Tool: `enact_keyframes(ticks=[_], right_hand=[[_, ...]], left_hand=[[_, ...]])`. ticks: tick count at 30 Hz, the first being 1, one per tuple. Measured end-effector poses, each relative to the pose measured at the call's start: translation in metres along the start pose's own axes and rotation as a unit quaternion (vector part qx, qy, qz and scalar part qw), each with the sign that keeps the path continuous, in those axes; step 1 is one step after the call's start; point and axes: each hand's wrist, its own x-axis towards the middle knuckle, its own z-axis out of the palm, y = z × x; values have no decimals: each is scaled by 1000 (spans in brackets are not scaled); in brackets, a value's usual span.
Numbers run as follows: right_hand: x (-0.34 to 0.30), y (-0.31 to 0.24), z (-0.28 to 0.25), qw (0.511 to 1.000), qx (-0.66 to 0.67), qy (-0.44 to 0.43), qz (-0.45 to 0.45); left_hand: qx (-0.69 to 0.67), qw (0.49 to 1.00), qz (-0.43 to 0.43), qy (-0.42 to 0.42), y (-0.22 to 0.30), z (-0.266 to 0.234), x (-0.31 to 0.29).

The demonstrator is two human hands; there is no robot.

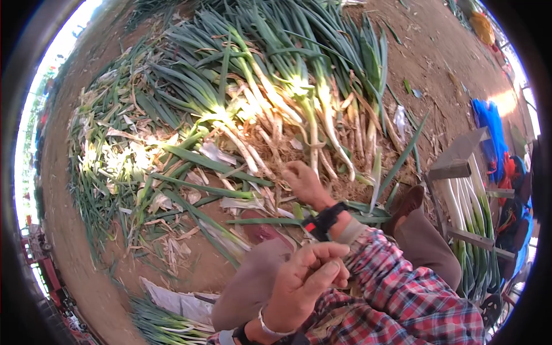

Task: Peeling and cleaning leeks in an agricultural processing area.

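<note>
White lower stalks (332,138) are lying just beyond the right hand (307,185), whose grip is curling downward with the fingers bent; I cannot tell whether the fingertips are touching or pinching anything. Nearer the body, the left hand (294,286) is hanging with its grip half closed, thumb bending toward the fingers, and is showing nothing held.

Those stalks are belonging to the long green onions (282,63), which are lying side by side on the soil (422,34), leaves pointing away and root ends facing the hands. Good handling here is probably calling for gripping one stalk at a time, low on the firm white part, since the leaves are looking easy to bend or tear. Keeping the left hand free is likely helping, as it could be supporting the leafy length while tangled neighbours are being eased apart.

Farther out, leaf scraps (109,158) are heaping up at left, a white sack (181,305) is lying at lower left, and a wooden frame (451,171) is standing at right beside cleaner-looking onions (474,213).
</note>
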Motion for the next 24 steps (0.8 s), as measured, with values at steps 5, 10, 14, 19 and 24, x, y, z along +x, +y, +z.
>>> enact_keyframes(ticks=[5,10,14,19,24], right_hand=[[95,61,67,998,-47,-16,48],[102,-39,100,959,148,-94,222],[38,-85,47,914,285,-233,171],[-130,-92,-58,898,204,-371,118],[-243,-96,-137,885,139,-417,156]], left_hand=[[-44,988,148,-20,-3,-20,2],[-48,982,182,-7,13,-47,-4],[-68,989,65,112,19,-67,-4],[-190,913,116,342,6,-98,17],[-225,951,191,93,27,-88,16]])
